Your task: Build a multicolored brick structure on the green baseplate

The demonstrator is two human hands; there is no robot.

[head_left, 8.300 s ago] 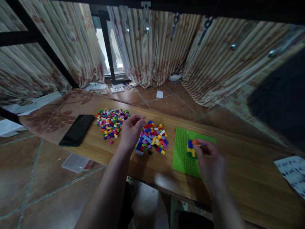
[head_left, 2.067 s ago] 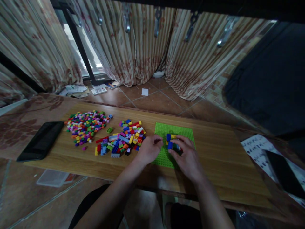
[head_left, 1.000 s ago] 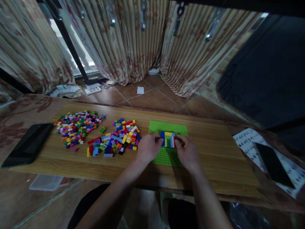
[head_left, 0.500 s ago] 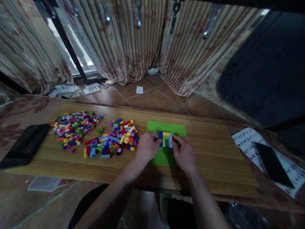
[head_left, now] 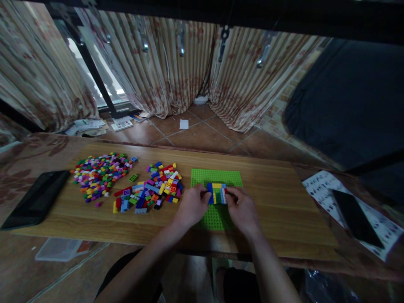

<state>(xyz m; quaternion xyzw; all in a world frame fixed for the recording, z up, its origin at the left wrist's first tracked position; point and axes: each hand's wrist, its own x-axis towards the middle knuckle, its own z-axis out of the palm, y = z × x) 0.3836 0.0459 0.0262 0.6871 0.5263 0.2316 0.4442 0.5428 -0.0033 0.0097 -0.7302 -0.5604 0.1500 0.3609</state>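
Note:
A small block of joined toy bricks (head_left: pixel 217 193), blue, yellow, green, white and red, is held over the middle of a green studded baseplate (head_left: pixel 217 174). On its left side my left hand (head_left: pixel 193 205) grips the blue edge between thumb and fingers. My right hand (head_left: pixel 242 208) pinches the opposite edge, by the white and red bricks. Whether the block touches the baseplate cannot be made out. Both hands hide the plate's sides in part.
Left of the baseplate lies a heap of larger loose bricks (head_left: pixel 151 191), and beyond it a heap of smaller ones (head_left: pixel 101 172). A black tablet (head_left: pixel 36 200) lies at the far left. At the right, a dark phone (head_left: pixel 356 216) rests on a printed sheet (head_left: pixel 322 181).
The view has tilted up slightly, so the table sits lower in it. Both hands keep their grip on the brick block, with little other movement.

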